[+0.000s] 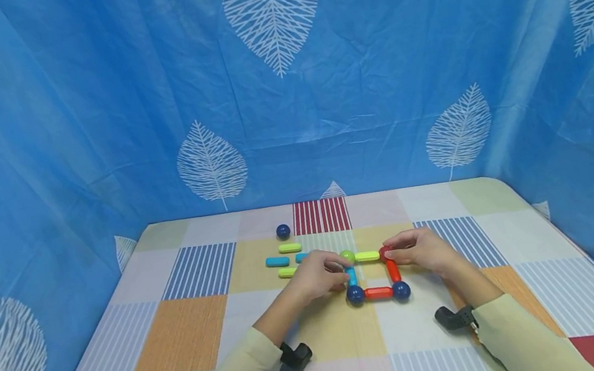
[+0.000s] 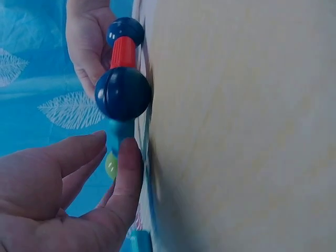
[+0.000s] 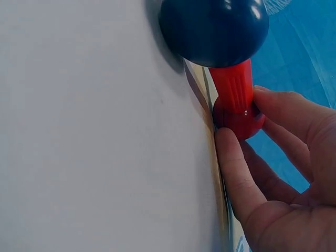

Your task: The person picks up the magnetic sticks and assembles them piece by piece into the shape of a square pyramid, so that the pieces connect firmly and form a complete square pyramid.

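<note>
A square of magnetic rods and balls lies on the patterned cloth in the head view. Its near side is a red rod between two dark blue balls, one at left and one at right. My left hand pinches the light blue rod on the left side between thumb and fingers. Fingers of my right hand grip the red ball at the far right corner, where another red rod joins it. A yellow-green rod spans from there to a green ball.
Left of the square lie loose pieces: a dark blue ball, yellow-green rods and light blue rods, some partly behind my left hand. A blue leaf-patterned curtain surrounds the table's back and sides.
</note>
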The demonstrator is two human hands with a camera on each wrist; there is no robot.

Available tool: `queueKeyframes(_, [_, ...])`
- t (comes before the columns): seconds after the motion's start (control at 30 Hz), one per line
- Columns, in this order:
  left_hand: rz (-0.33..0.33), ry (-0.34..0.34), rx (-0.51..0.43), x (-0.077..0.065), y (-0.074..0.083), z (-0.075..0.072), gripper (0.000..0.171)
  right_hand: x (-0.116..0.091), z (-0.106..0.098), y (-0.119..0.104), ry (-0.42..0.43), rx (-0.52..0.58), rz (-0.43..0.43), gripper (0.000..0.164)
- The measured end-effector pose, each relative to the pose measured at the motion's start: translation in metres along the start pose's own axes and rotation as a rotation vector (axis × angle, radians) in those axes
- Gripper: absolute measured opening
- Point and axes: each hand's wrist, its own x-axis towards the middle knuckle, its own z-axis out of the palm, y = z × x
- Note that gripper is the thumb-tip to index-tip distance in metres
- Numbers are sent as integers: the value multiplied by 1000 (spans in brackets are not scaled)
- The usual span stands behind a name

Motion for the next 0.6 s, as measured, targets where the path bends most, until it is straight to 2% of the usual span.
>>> queueKeyframes(0.3, [96,83,219,-11,-6,-33,21,1,-2,1,-5,15,-9,38])
queueKeyframes(0.47, [194,116,248,-16,-15,-53,19,1,-2,1,-8,26,-9,37])
queueKeyframes(0.6, [233,146,285,-17,-23,-65,19,1,-2,0,-14,33,-1,37])
